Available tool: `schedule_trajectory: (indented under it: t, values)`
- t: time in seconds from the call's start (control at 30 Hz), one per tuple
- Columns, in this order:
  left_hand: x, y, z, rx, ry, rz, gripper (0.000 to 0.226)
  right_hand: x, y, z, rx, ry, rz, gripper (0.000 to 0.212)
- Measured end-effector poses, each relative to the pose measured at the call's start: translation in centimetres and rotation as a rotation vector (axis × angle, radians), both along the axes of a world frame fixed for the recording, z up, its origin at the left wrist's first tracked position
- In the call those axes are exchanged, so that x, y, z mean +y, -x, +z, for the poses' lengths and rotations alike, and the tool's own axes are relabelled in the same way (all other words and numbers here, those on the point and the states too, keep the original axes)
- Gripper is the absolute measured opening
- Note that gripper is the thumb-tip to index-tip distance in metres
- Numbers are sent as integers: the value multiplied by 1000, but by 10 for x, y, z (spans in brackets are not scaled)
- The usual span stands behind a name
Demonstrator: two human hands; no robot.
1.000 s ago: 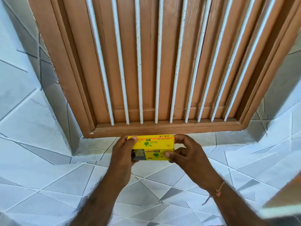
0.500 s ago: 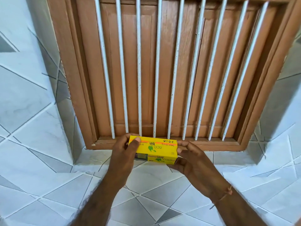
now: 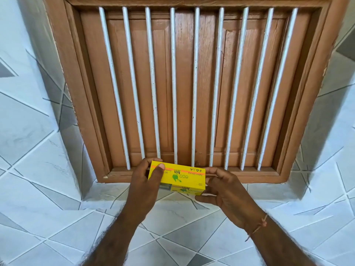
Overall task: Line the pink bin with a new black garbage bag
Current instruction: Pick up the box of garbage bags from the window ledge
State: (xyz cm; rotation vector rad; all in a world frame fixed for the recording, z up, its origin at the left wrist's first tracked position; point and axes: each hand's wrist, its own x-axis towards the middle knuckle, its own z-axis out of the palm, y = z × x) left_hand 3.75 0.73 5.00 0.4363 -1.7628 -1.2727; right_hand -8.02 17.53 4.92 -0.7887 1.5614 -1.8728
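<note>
A yellow garbage-bag box [image 3: 182, 179] with green "eco bin" print sits at the foot of a barred window, held between both hands. My left hand [image 3: 146, 183] grips its left end, thumb on the top face. My right hand [image 3: 224, 191] holds the right end, fingers curled under the bottom edge. The print on the box reads upside down to me. The box's lower left corner shows a dark opening. No pink bin and no loose black bag are in view.
A brown wooden window frame [image 3: 84, 104] with white vertical bars [image 3: 195, 83] and closed shutters fills the wall ahead. Its sill [image 3: 249, 174] lies just behind the box. White and grey tiled wall [image 3: 38, 169] surrounds the window on both sides and below.
The box and both hands have risen from below the sill to level with it. My view has tilted up, showing more of the window. Both grips are unchanged.
</note>
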Motion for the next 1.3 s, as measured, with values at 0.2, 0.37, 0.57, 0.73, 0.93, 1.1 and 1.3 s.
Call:
schedule_trajectory:
  t: [0.2, 0.37, 0.57, 0.73, 0.93, 1.1, 1.3]
  values:
    - [-5, -3, -4, -73, 89, 12, 10, -12, -1, -7, 130, -72, -63, 27]
    - [-1, -7, -3, -83, 212, -11, 9, -25, -4, -14, 165, -142, -117, 37]
    - [-7, -15, 1, -59, 125, -44, 9, -23, -6, -15, 40, -27, -104, 30]
    - [-10, -21, -1, 6, -240, -118, 14, -23, -1, -22, -133, 67, -74, 29]
    - [-14, -27, 1, -28, -159, -108, 9, -16, 10, -43, -431, 128, 59, 31]
    - [-3, -21, 18, -192, 317, -26, 17, -31, 6, -61, -601, -27, -51, 43]
    - [42, -9, 51, -383, 797, -100, 29, -58, -17, -67, -904, 211, 53, 38]
